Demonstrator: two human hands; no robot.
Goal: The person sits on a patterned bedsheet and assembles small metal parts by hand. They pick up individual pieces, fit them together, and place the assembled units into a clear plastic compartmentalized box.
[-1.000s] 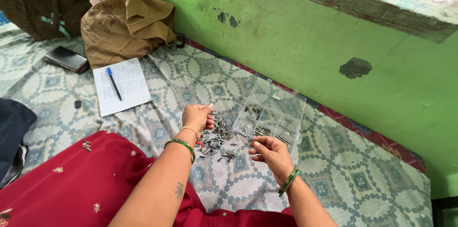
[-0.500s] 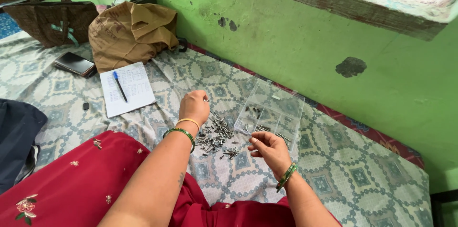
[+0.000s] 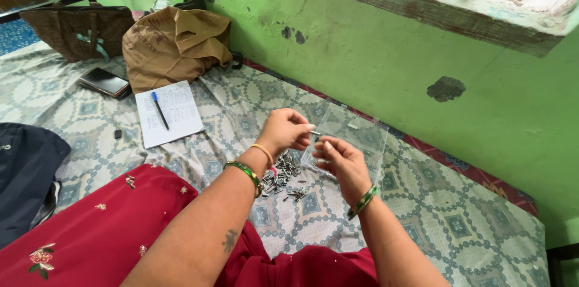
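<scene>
My left hand (image 3: 286, 130) and my right hand (image 3: 341, 163) meet in the air above the bedsheet, fingertips together on a small metal screw (image 3: 316, 134). The left hand pinches the screw; the right fingers touch its other end. Below the hands lies a pile of small metal screws (image 3: 281, 176) on the patterned sheet. A clear plastic compartment box (image 3: 368, 136) sits open just behind my hands, partly hidden by them, with some screws inside.
A paper sheet (image 3: 169, 117) with a blue pen (image 3: 159, 109) lies to the left, near a dark phone (image 3: 105, 82), a brown cloth bag (image 3: 175, 39) and a dark handbag (image 3: 75, 30). The green wall (image 3: 422, 82) runs along the bed's far edge.
Both hands rose from the screw pile and came together in front of the box, the left bringing up a screw. The camera shifted slightly.
</scene>
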